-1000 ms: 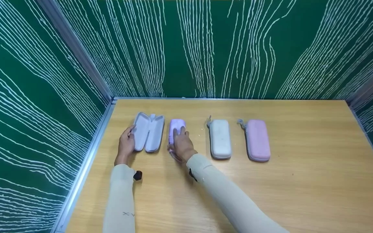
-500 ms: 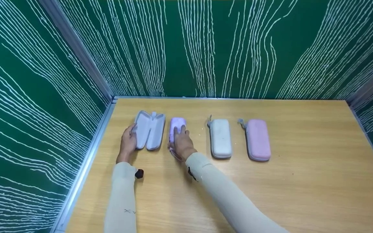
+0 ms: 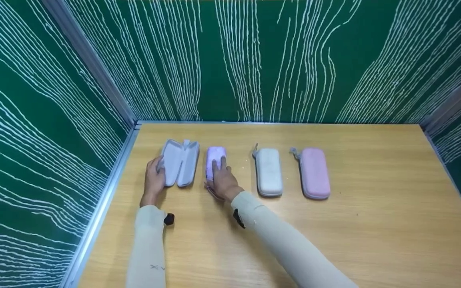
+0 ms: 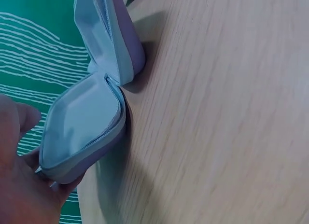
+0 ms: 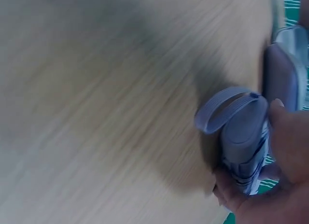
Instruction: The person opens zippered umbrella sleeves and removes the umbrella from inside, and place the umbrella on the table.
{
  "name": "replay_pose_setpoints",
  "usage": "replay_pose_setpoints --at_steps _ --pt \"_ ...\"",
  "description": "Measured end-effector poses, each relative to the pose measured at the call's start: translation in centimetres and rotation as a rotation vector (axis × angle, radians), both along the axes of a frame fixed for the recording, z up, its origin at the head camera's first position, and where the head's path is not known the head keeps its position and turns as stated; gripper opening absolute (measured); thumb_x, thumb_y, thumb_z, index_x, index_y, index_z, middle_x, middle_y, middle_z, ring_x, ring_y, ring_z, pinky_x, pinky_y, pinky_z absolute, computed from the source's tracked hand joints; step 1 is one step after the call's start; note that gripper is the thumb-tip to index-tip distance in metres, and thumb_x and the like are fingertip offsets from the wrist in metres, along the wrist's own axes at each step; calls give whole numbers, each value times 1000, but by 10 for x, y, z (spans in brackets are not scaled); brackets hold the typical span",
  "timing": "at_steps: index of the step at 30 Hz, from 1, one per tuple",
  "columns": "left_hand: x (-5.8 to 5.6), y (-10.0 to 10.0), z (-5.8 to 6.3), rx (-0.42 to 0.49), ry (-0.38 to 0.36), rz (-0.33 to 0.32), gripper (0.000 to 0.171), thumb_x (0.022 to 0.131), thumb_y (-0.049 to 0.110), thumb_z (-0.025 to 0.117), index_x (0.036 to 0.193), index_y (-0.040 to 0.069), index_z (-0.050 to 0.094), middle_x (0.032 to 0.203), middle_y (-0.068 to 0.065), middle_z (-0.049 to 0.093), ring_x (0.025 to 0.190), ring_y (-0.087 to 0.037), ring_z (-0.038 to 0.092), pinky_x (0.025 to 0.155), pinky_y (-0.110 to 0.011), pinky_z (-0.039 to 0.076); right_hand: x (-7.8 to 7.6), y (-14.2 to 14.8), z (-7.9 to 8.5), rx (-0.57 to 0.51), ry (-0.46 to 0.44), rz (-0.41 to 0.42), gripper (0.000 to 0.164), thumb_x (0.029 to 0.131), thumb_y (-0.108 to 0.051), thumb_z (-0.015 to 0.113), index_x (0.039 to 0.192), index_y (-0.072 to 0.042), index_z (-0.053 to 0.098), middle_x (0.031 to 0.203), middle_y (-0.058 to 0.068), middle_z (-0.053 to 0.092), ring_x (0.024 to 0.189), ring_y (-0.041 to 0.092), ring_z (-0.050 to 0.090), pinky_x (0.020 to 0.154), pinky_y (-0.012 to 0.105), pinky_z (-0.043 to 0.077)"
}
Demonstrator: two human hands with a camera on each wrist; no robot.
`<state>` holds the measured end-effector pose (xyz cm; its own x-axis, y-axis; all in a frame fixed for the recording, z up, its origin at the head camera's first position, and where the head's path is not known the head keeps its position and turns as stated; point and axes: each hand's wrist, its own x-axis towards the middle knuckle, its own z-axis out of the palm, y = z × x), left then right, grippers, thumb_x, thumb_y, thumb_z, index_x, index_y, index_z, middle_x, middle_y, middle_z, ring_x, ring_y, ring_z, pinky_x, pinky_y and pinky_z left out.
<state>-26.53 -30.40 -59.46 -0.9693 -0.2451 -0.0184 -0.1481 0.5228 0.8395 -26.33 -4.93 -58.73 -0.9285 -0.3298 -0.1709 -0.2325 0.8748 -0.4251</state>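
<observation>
A zip case [image 3: 190,164] with a pale lining lies unfolded on the table at the left, its outer shell lilac in the left wrist view. My left hand [image 3: 154,181] grips the outer edge of its left half, fingers [image 4: 33,157] at the rim. Just right of the case lies a purple folded compact umbrella [image 3: 216,154]. My right hand [image 3: 225,182] holds it from above, thumb and fingers around its sides. Its looped wrist strap [image 5: 217,110] and rounded end stick out toward me in the right wrist view; the palm hides part of the folds.
To the right, a white zipped case [image 3: 269,172] and a pink zipped case [image 3: 315,173] lie side by side, pull loops at the upper left. The wooden table [image 3: 374,232] ends at a green wall [image 3: 230,80] with white lines.
</observation>
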Motion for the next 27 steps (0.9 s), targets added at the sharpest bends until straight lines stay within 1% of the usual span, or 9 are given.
replay_pose_setpoints --at_steps 4,6,8,10,14,18,21,24,27 --pt "9 7 4 -75 50 16 46 109 8 44 155 2 50 167 -22 32 156 -41 25 129 -55 20 10 9 6 -97 16 -13 79 105 -39 64 165 -1 29 169 32 20 143 48 44 104 50 56" --pt "16 14 6 -105 87 22 45 109 8 47 153 3 53 167 -21 33 156 -41 24 128 -57 20 14 14 7 -146 42 -21 76 105 -36 66 163 1 34 167 32 26 142 47 45 103 52 56" --pt "22 26 8 -123 148 28 42 107 7 52 149 3 57 165 -20 37 155 -40 27 127 -58 21 18 20 6 -191 74 -25 73 103 -33 68 160 2 39 164 32 31 141 47 46 104 53 55" --pt "28 40 11 -141 217 21 41 105 4 56 145 2 61 162 -21 41 153 -41 30 126 -59 21 22 28 6 -239 114 -32 71 101 -30 72 157 4 43 161 32 36 140 47 47 105 54 54" --pt "40 78 15 -147 363 -28 40 98 -1 63 137 1 66 156 -24 49 149 -46 37 125 -62 23 28 48 5 -326 193 -53 65 96 -22 77 150 6 52 155 33 45 137 50 50 105 56 54" --pt "51 116 17 -157 474 -88 41 92 -5 66 134 -3 67 148 -26 56 140 -50 45 120 -66 30 33 66 3 -347 295 -72 56 96 -19 77 144 5 59 148 33 52 132 50 54 108 57 51" --pt "56 141 17 -188 503 -131 41 91 -4 67 132 -4 68 143 -26 60 135 -50 51 115 -66 36 37 78 2 -360 371 -88 53 94 -16 79 139 5 61 142 32 56 127 50 58 108 58 51" --pt "59 160 16 -208 515 -171 39 90 -3 67 129 -2 70 140 -26 63 130 -49 55 111 -64 41 41 88 1 -370 420 -103 52 91 -13 81 136 5 63 139 30 59 125 50 58 106 58 51" --pt "63 175 14 -213 507 -187 38 91 -1 68 129 0 71 140 -23 64 129 -46 57 108 -63 43 45 98 3 -361 429 -116 50 92 -12 80 136 5 64 139 29 60 125 49 59 105 57 52"
